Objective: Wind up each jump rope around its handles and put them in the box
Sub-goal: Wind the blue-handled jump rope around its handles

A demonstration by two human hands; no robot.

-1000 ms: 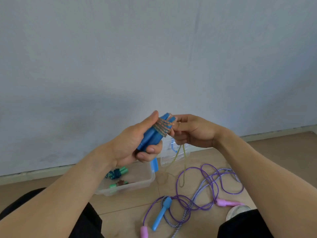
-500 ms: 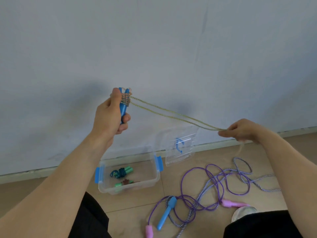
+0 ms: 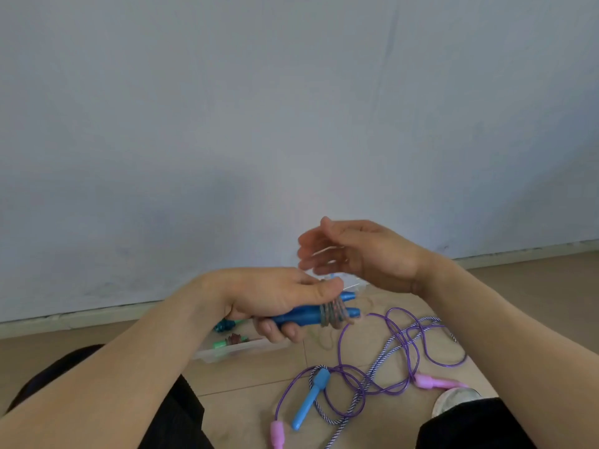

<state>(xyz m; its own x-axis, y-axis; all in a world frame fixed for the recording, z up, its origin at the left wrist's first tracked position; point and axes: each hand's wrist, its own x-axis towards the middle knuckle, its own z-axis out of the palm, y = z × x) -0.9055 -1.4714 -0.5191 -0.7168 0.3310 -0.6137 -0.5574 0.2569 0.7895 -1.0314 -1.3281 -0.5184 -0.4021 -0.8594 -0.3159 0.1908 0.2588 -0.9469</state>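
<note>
My left hand (image 3: pixel 275 296) grips two blue handles (image 3: pixel 304 316) held side by side and pointing right, with several turns of yellowish rope (image 3: pixel 334 314) wound near their tips. A loose tail of that rope (image 3: pixel 324 338) hangs to the floor. My right hand (image 3: pixel 359 254) hovers just above and right of the handles, blurred, fingers spread; whether it holds the rope I cannot tell. The clear plastic box (image 3: pixel 233 351) sits on the floor under my left hand, with green-handled wound ropes (image 3: pixel 228 333) inside.
A purple rope with pink handles (image 3: pixel 437 382) and a striped rope with a blue handle (image 3: pixel 309 398) lie tangled on the floor at lower right. The wall rises just behind the box. My dark-clothed legs (image 3: pixel 181 413) frame the bottom corners.
My left hand dropped from high at the left to just over the box, handles now level. My right hand came back from its outstretched pull at the right and now hovers by the handle tips.
</note>
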